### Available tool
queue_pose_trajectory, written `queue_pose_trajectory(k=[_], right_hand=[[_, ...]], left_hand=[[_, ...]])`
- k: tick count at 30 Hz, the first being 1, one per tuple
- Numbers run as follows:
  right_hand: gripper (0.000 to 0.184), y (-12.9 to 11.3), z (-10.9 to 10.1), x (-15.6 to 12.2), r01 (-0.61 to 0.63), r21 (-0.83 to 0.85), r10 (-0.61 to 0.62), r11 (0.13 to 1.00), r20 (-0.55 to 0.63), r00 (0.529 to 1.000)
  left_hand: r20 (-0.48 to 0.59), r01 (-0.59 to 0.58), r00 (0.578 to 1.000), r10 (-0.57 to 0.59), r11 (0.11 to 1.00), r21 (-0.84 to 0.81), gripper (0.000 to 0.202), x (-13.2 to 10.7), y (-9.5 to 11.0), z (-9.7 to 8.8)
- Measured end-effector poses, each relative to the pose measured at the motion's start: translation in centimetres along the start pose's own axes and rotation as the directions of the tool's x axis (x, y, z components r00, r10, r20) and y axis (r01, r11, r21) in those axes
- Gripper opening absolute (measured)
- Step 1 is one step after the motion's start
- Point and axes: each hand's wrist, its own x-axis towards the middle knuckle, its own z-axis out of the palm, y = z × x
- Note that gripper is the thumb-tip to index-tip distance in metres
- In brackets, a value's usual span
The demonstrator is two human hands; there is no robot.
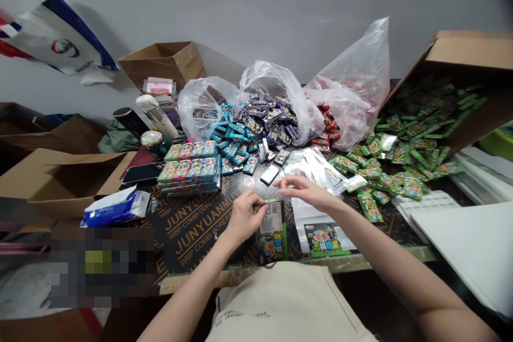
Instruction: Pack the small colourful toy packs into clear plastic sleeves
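Close to the table's front edge, my left hand [246, 217] is closed, thumb and finger pinching the edge of a clear plastic bag [262, 190]. My right hand [302, 191] has curled fingers at the other side of the same bag. A thin colourful strip shows between the two hands; what it belongs to is unclear. Below them lies a printed black-and-green pouch [273, 248]. Another printed pouch [323, 239] rests under my right forearm. Just beyond my hands are a small box with a pale face [269, 175] and a pile of clear pouches [316, 168].
Blue packets [236, 141], purple packets [274, 117] and red packets [326, 123] spill from plastic bags. Green packets [395, 171] pour from a tipped carton [473, 53] at right. Stacked packet sheets [190, 165], a thermos [158, 117] and an open carton [72, 176] stand left.
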Motion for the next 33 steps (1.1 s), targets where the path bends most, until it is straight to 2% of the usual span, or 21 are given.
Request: queue_pose_trajectory(k=[3, 8, 12, 15, 17, 19, 20, 22, 24, 26, 27, 28, 29, 31, 33], right_hand=[[0.027, -0.6, 1.2, 1.6, -0.025, 0.026, 0.021, 0.999, 0.161, 0.987], [0.030, 0.6, 1.6, 2.8, -0.042, 0.019, 0.038, 0.999, 0.197, 0.980], [0.029, 1.8, 2.7, 2.9, -0.049, -0.007, 0.049, 0.999, 0.122, 0.991], [0.022, 2.8, 3.4, 3.1, -0.050, 0.028, 0.051, 0.998, -0.015, 0.999], [0.023, 3.5, 2.8, 3.1, -0.036, 0.037, 0.041, 0.999, -0.143, 0.989], [0.024, 4.5, 1.3, 2.9, -0.018, -0.080, -0.005, 0.997, -0.275, 0.961], [0.022, 5.1, 0.3, 2.6, -0.030, -0.213, -0.044, 0.977, -0.332, 0.942], [0.018, 6.7, -1.7, 1.8, -0.104, -0.515, -0.130, 0.851, -0.397, 0.908], [0.015, 8.6, -3.1, 0.8, -0.172, -0.700, -0.164, 0.694, -0.387, 0.907], [0.011, 10.4, -3.5, -0.1, -0.175, -0.757, -0.148, 0.629, -0.339, 0.929], [0.009, 11.1, -3.4, -0.4, -0.161, -0.766, -0.143, 0.622, -0.314, 0.939], [0.006, 11.8, -3.1, -0.6, -0.146, -0.781, -0.145, 0.607, -0.290, 0.946], [0.003, 12.3, -2.8, -0.9, -0.129, -0.796, -0.153, 0.591, -0.268, 0.951], [0.006, 13.1, -2.0, -1.2, -0.094, -0.825, -0.182, 0.557, -0.232, 0.956], [0.013, 13.6, -1.3, -1.7, -0.065, -0.854, -0.219, 0.517, -0.205, 0.954]], left_hand=[[-0.001, -0.011, 1.000, 0.011, 1.000, -0.024, 0.011, -0.1, 0.4, -0.3], [-0.075, -0.004, 0.997, 0.002, 1.000, -0.022, 0.012, -0.2, 0.3, 0.3], [-0.166, 0.022, 0.986, -0.018, 1.000, 0.017, 0.018, -0.3, 0.1, 1.4], [-0.132, 0.022, 0.991, -0.013, 0.998, 0.064, 0.015, -0.2, 0.2, 1.6], [-0.076, -0.001, 0.997, 0.009, 0.993, 0.116, 0.012, -0.2, 0.0, 1.3], [-0.019, -0.012, 1.000, 0.015, 0.982, 0.191, 0.020, -0.3, -0.7, 0.5], [0.005, -0.002, 1.000, 0.001, 0.973, 0.233, 0.025, -0.3, -1.3, 0.0], [0.041, 0.043, 0.997, -0.060, 0.942, 0.334, 0.031, -0.4, -2.7, -0.9], [0.077, 0.058, 0.991, -0.107, 0.880, 0.472, 0.033, -0.6, -4.2, -1.5], [0.185, -0.041, 0.979, -0.084, 0.812, 0.582, 0.049, -0.7, -5.2, -1.4], [0.280, -0.129, 0.959, -0.054, 0.793, 0.596, 0.062, -0.8, -5.5, -1.0], [0.390, -0.224, 0.921, -0.024, 0.786, 0.577, 0.074, -0.9, -5.7, -0.4], [0.502, -0.307, 0.865, -0.002, 0.788, 0.533, 0.082, -1.0, -5.7, 0.3], [0.672, -0.399, 0.740, 0.001, 0.805, 0.439, 0.084, -1.0, -5.5, 1.7], [0.753, -0.428, 0.657, -0.019, 0.814, 0.394, 0.080, -0.8, -5.2, 2.8]])
